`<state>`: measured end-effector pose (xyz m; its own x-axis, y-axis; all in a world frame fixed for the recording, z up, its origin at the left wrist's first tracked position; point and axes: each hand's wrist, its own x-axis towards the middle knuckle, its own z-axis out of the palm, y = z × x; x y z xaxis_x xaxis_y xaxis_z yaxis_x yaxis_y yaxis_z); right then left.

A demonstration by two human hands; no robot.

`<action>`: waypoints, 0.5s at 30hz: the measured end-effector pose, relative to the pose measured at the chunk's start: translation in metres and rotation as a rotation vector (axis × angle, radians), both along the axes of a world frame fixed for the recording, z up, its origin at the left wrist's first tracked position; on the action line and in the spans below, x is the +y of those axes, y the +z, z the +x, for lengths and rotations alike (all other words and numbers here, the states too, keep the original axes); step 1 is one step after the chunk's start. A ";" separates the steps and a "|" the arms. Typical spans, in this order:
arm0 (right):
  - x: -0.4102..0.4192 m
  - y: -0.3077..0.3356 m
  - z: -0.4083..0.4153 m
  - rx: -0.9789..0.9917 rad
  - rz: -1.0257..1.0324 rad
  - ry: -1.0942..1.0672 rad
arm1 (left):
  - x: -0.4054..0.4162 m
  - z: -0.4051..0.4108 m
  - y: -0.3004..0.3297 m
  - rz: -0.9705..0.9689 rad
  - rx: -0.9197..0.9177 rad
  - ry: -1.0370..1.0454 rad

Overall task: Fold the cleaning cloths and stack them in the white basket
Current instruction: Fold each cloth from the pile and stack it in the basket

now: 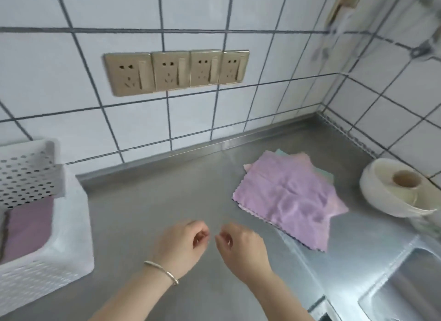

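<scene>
left hand (182, 243): over the steel table (148, 206), near centre; fingers curled in, thumb to fingertips, nothing seen in the grip. thin bracelet (162, 271) on the wrist.
right hand (241, 245): just right of the left hand, not touching it; fingers curled the same way, grip looks empty too.
cloths (288, 196): loose flat pile on the table, right of centre & further back than the hands; purple one on top w/ creases, pink and pale green edges poking out under it. well apart from both hands.
white basket (71, 225): left edge of the table, perforated walls; a folded purple cloth (28, 230) lies in the bottom, w/ a darker edge at its left side, can't tell what that is.
bowl (391, 191): white, far right by the wall corner, tilted, w/ a roll-like thing inside.
sink (405, 294): near right corner, only partly in shot.
wall: white tiles, four gold sockets (176, 71) in a row above the table.
</scene>
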<state>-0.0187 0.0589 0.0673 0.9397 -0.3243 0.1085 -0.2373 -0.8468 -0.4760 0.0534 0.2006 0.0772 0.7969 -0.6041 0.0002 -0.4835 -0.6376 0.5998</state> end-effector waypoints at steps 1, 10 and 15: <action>-0.024 -0.009 -0.013 0.060 0.034 -0.035 | -0.023 -0.006 -0.009 0.033 0.011 -0.010; -0.201 -0.086 -0.065 0.130 -0.061 -0.296 | -0.190 -0.039 -0.082 0.219 0.137 -0.037; -0.229 -0.112 -0.071 0.181 -0.192 -0.246 | -0.227 -0.047 -0.097 0.258 0.122 -0.062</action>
<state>-0.0895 -0.1697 -0.0445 0.8456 -0.5331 0.0279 -0.5112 -0.8237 -0.2455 0.0064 -0.0259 -0.0199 0.7429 -0.6197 -0.2531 -0.4609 -0.7478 0.4779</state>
